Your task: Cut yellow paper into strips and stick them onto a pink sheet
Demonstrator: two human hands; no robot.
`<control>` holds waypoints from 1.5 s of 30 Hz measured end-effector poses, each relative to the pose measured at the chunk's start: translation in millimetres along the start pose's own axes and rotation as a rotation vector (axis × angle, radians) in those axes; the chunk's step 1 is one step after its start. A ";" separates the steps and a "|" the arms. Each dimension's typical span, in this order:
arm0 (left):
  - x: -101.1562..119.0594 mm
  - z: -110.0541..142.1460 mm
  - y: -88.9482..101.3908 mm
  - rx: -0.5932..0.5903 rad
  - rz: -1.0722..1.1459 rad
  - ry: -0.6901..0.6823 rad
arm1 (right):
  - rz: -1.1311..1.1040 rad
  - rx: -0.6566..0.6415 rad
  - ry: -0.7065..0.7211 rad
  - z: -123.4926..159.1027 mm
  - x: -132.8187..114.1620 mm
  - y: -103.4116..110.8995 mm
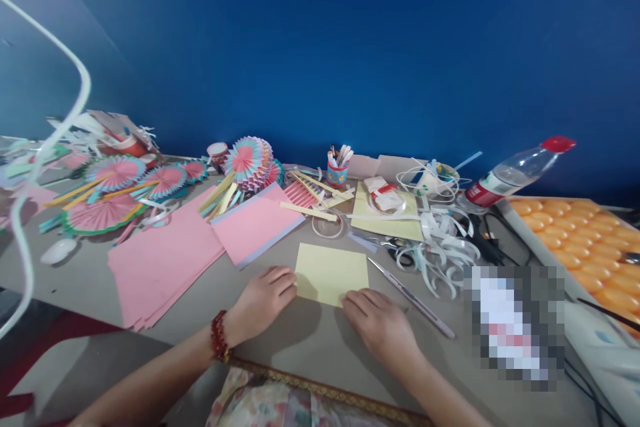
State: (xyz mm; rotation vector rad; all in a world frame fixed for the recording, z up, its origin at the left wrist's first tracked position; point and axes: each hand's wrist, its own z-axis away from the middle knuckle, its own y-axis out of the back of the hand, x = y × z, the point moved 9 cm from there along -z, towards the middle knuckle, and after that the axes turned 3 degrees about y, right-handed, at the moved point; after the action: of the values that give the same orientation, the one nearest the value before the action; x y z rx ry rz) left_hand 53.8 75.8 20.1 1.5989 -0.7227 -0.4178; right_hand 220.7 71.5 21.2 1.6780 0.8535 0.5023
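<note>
On the grey table [311, 348], pale yellow paper [332, 272], rectangular, plain

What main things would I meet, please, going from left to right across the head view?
Small white object → stack of pink sheets → left hand → pale yellow sheet at the hands → right hand → red-capped bottle.
</note>
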 end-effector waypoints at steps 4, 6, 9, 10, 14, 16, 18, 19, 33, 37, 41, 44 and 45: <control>1.7 -3.1 -1.6 -0.007 -0.027 -0.030 | 0.007 -0.024 0.007 -0.6 1.1 -1.1; 2.1 -5.6 0.9 0.005 -0.027 -0.028 | 0.006 -0.028 0.013 -2.4 0.2 -2.6; 2.7 -8.1 6.0 0.021 -0.011 -0.021 | 0.011 -0.016 0.045 -5.5 -3.5 -3.8; 3.4 -8.2 7.2 0.023 -0.001 -0.022 | 0.020 -0.004 0.054 -6.2 -4.7 -3.1; 6.9 -6.5 10.4 0.058 0.041 -0.031 | 0.047 -0.003 0.040 -7.3 -6.0 -1.7; 6.4 -6.1 10.7 0.086 0.034 -0.017 | 0.055 -0.021 0.038 -7.8 -7.1 -2.4; 8.9 -6.8 11.8 0.112 0.018 -0.041 | 0.070 -0.012 0.045 -9.0 -8.9 -1.4; 10.3 -7.7 13.3 0.123 0.014 -0.055 | 0.075 -0.003 0.045 -9.8 -9.5 -0.7; 6.0 -13.6 71.3 0.464 0.205 0.063 | -0.748 0.236 -0.495 -5.0 40.2 14.7; 43.6 -33.4 58.5 0.289 0.166 -0.029 | -1.333 0.280 -0.737 -3.9 32.6 -11.0; 53.4 -46.0 48.6 0.236 0.112 -0.017 | -1.543 0.326 -0.843 -2.8 22.0 -26.8; 49.5 -46.1 38.0 0.210 0.091 -0.043 | -1.483 0.233 -0.796 1.9 16.7 -27.9; 47.6 -45.1 33.3 0.192 0.078 -0.054 | -1.395 0.177 -0.742 4.2 14.3 -24.6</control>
State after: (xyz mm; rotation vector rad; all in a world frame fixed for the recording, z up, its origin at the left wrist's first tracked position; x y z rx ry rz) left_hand 110.7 76.9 66.6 1.7378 -0.8858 -0.3437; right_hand 226.1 82.2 -4.9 0.9023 1.2327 -1.0906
